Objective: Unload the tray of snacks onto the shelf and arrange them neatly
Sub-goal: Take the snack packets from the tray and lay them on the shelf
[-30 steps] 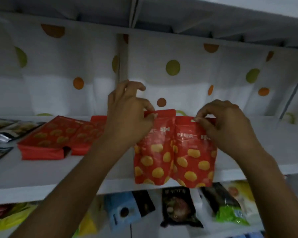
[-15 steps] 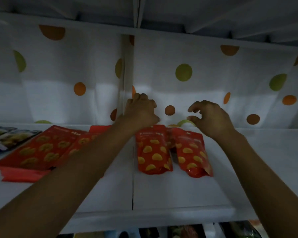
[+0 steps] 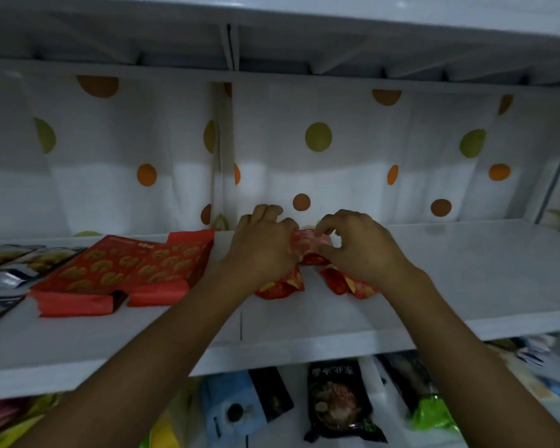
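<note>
Snack shelf (image 3: pixel 466 279) bears flat red packs (image 3: pixel 120 270) on its left half and two red pouches (image 3: pixel 282 286) at its middle, near the back, left hand (image 3: pixel 262 247) and right hand (image 3: pixel 359 250) each pinching a pouch top, seemingly to align them side by side.

No text is legible. Left of the left hand (image 3: pixel 259 250), the red flat pack (image 3: pixel 110 270) bears a blurred white line of characters. Below the right hand (image 3: pixel 359 247), the black pouch (image 3: pixel 337 405) has pale characters on top, unreadable. Both hands grip red pouches (image 3: pixel 280 286), print hidden.
</note>
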